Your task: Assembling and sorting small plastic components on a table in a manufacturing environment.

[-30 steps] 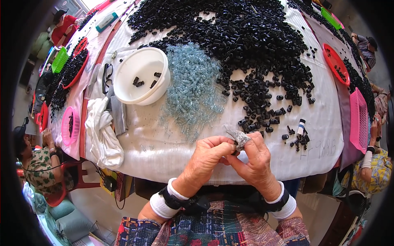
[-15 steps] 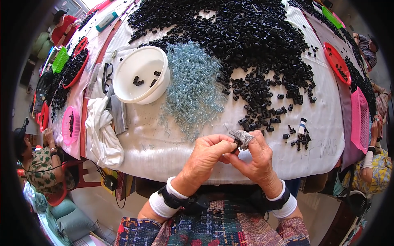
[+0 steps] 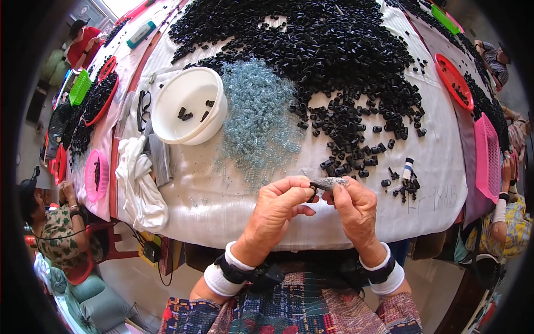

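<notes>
Pinching from both sides, the left hand [image 3: 281,209] and right hand [image 3: 355,210] meet just above the near edge of the counter [image 3: 222,214], which is draped in white cloth. Between the fingertips sits a small black ring-like part [image 3: 313,191] at the left thumb and forefinger, touching a short grey, silvery piece [image 3: 332,182] gripped by the right thumb and forefinger. Whether the two pieces are joined cannot be told.

Just beyond the hands lies a spread of pale blue springs [image 3: 258,119], and past it a large heap of small black tubular parts [image 3: 328,55] that trails down toward the right hand. A little cluster of black parts [image 3: 406,186] lies right of the hands. To the left stands a white bowl [image 3: 189,106] holding a few black parts, with a crumpled white cloth [image 3: 139,186] near it. A red tray [image 3: 453,80] and a pink basket [image 3: 489,156] sit on the right side. Other people work along both edges.
</notes>
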`<state>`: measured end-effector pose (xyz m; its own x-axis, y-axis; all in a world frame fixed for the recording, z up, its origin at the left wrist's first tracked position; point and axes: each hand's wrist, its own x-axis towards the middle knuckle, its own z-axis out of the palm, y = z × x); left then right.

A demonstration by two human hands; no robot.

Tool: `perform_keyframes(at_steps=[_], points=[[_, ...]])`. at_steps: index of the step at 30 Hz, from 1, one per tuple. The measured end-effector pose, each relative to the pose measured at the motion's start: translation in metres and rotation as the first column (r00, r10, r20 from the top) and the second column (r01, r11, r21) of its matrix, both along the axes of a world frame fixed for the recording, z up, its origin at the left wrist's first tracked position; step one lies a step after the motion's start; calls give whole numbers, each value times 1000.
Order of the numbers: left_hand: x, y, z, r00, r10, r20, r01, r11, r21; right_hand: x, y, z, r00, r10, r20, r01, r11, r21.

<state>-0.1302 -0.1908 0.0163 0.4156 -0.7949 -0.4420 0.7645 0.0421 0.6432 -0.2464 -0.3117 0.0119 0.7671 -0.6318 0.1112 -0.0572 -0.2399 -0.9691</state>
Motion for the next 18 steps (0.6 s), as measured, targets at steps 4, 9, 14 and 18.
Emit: perform_keyframes(at_steps=[4,9,14,18], points=[[-1,-1,-2,998,43,44,-42,999,-15,1,5,7,999,-35,-41,43,978,207],[-1,-1,-1,999,15,39,-14,1000,-22,0,3,5,996,-41,-84,63,962,265],[-2,-2,-5,999,-4,53,4,1000,-3,-1,2,2,995,-9,-99,37,958,284],[-3,-4,-7,999,-2,52,2,1000,1,2,4,7,993,-25,-115,62,941,333]])
